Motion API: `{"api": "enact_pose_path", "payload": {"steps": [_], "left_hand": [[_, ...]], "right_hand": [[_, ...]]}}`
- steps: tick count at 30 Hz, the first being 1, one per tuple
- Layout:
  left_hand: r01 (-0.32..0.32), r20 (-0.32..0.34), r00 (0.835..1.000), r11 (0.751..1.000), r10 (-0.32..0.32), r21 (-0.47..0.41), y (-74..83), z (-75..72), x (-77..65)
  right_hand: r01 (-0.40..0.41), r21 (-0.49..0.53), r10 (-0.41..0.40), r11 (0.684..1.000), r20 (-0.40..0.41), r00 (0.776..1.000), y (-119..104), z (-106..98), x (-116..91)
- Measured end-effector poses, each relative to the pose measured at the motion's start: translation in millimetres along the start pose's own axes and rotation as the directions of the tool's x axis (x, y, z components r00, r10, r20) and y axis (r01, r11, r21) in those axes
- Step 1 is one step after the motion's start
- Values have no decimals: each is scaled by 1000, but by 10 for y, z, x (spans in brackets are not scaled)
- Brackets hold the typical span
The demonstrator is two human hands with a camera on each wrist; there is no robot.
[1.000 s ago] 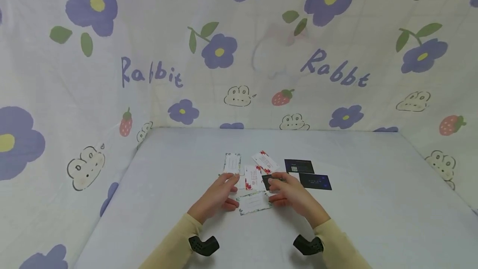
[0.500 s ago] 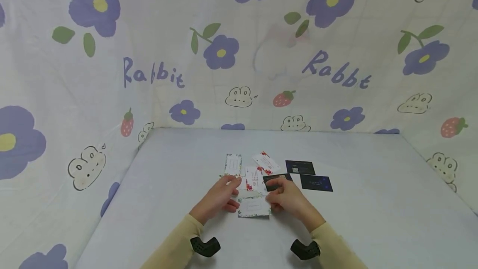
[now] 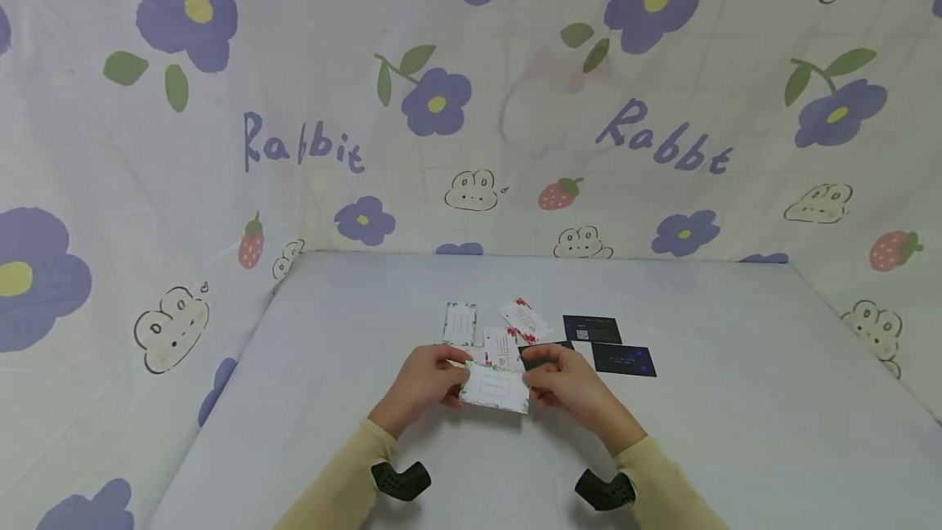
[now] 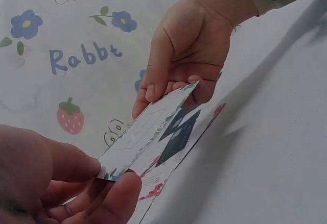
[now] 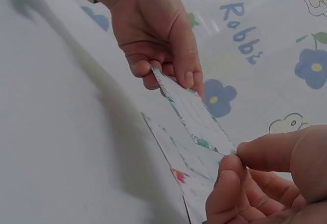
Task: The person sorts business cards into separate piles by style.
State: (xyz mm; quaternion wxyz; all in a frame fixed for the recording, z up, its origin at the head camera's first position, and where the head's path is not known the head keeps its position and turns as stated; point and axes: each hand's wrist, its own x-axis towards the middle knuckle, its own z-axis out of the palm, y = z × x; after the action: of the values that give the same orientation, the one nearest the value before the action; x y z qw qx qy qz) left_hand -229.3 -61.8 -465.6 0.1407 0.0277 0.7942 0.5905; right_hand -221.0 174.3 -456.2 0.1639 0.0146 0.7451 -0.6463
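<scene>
A white business card with a leafy green border (image 3: 495, 388) is raised off the table, its near edge tipped toward me. My left hand (image 3: 423, 383) pinches the card's left end between thumb and fingers. At the opposite end, my right hand (image 3: 570, 387) pinches the right corner. Both grips show in the left wrist view, where the card (image 4: 145, 124) spans the two hands. Just behind it lie a white card with red flowers (image 3: 501, 346), its lower part hidden, and a black card (image 3: 540, 348) partly covered by the right fingers.
Further back lie another leaf-bordered card (image 3: 460, 323) and a tilted red-flowered card (image 3: 525, 321). Two black cards, one with a QR code (image 3: 592, 329) and one plain-cornered (image 3: 624, 360), lie to the right. The white table (image 3: 331, 309) meets a flower-and-rabbit printed cloth (image 3: 508, 211) behind.
The leaf-bordered card lay flat near the hands; the right fingers took its right side and raised it. The left hand then took its left end. The other cards have stayed put.
</scene>
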Motion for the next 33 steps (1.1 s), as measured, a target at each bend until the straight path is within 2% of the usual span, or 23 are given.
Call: {"api": "enact_pose_path", "payload": {"steps": [6, 13, 18, 22, 26, 33], "left_hand": [[25, -23, 999, 1000, -25, -16, -63, -93, -23], [89, -65, 994, 995, -86, 38, -163, -204, -121], [88, -105, 991, 992, -79, 86, -190, -282, -146], [85, -100, 992, 989, -73, 123, -216, -314, -154], [79, -83, 994, 983, -66, 166, -247, -315, -159], [75, -100, 994, 971, -53, 227, -244, -268, -172]], "right_hand": [[6, 52, -4, 999, -35, 999, 40, 87, 29], [31, -14, -32, 999, -55, 998, 116, 242, 53], [48, -46, -51, 998, -58, 997, 127, 351, 82], [30, -56, -34, 998, -79, 996, 113, 412, 59], [7, -62, -13, 998, -99, 995, 88, 444, 25], [-1, -88, -7, 996, -96, 995, 58, 457, -2]]}}
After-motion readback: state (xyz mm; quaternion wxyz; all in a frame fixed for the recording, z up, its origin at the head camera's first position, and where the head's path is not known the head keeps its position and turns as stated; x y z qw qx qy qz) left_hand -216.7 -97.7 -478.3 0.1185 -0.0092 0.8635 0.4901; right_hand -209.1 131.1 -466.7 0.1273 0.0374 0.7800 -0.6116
